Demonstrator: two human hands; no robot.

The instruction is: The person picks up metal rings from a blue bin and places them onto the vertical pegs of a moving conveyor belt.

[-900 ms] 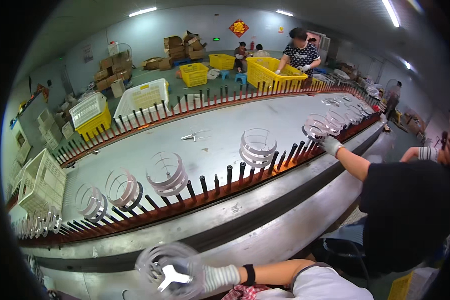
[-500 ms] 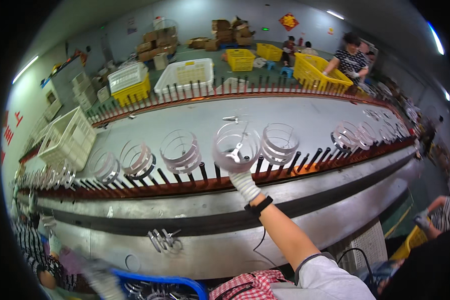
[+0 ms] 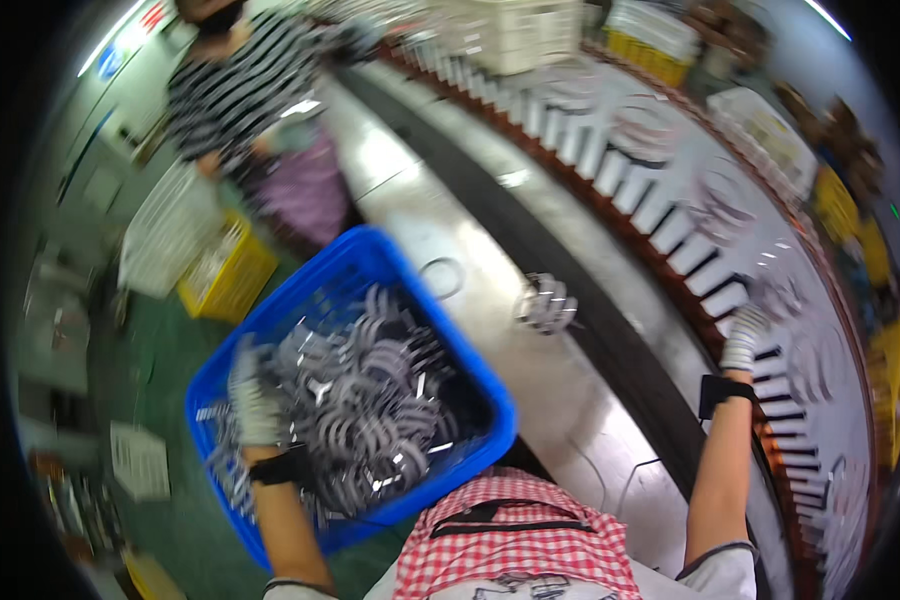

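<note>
My left hand (image 3: 256, 400), in a white glove, reaches into the left side of a blue basket (image 3: 470, 375). Silver curved metal parts (image 3: 370, 400) fill the basket in a heap beside it. Motion smears its fingers, so its grip cannot be made out. On the right, my gloved right hand (image 3: 744, 338) is stretched over the row of black posts (image 3: 670, 235), closed at the lower edge of a clear ring (image 3: 778, 296). Blur hides its fingertips. Both wrists wear black bands.
A small cluster of silver parts (image 3: 548, 304) and a thin loop (image 3: 441, 278) lie on the metal bench (image 3: 590, 390). More clear rings (image 3: 715, 205) stand along the line. Another person in stripes (image 3: 260, 90) works at upper left, near a yellow crate (image 3: 228, 270).
The view has swung left and down toward the blue basket. My left hand, earlier a blur at the basket's left edge, is now inside it. My right hand stays at a clear ring.
</note>
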